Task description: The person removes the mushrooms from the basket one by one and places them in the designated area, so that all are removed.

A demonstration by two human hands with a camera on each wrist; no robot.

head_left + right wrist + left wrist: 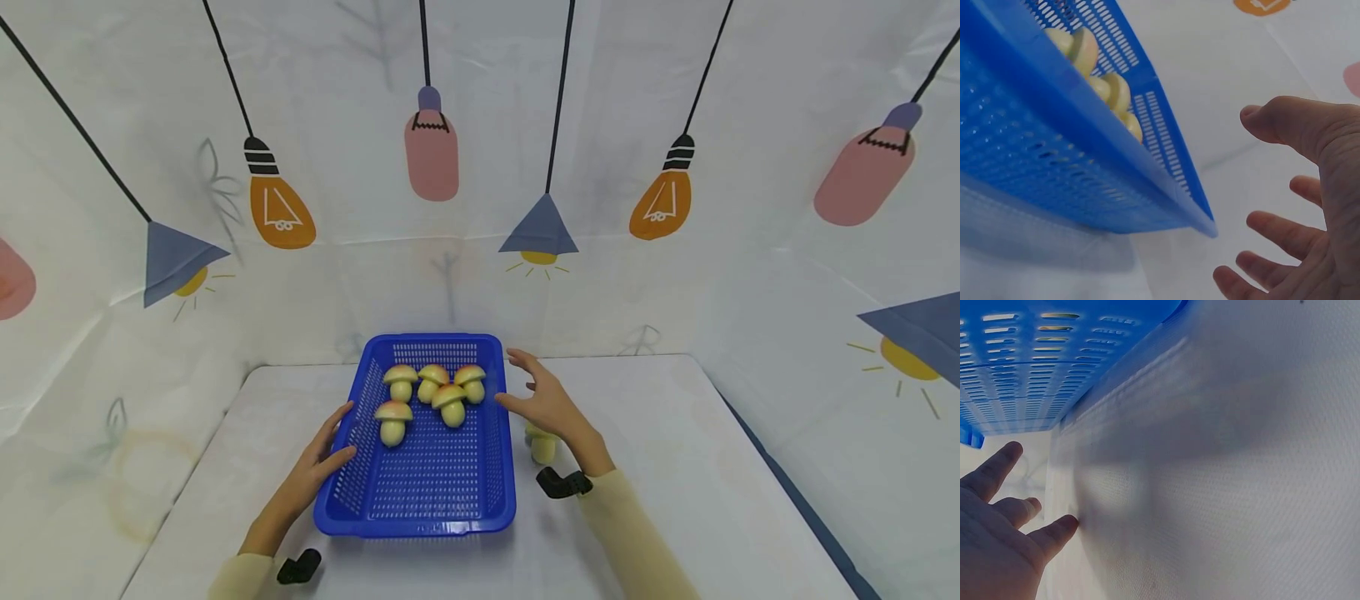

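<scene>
A blue plastic basket (416, 527) with slotted walls is on the white table, holding several toy mushrooms (449, 405) with yellow-orange caps toward its far half. At its left rim is my left hand (303, 475), fingers spread; whether it touches the rim, I cannot tell. My right hand (551, 404) is beside the right rim, fingers and thumb apart with nothing between them. A gap separates that hand from the basket wall (1085, 150) in the right wrist view. Another toy mushroom (543, 447) lies outside the basket, partly hidden beneath my right wrist.
The white tabletop (675, 500) extends around the basket. Behind it hangs a white backdrop (480, 292) printed with lamps and bulbs. Black wrist straps (562, 482) show near both cuffs. A dark blue strip (795, 492) runs along the table's right side.
</scene>
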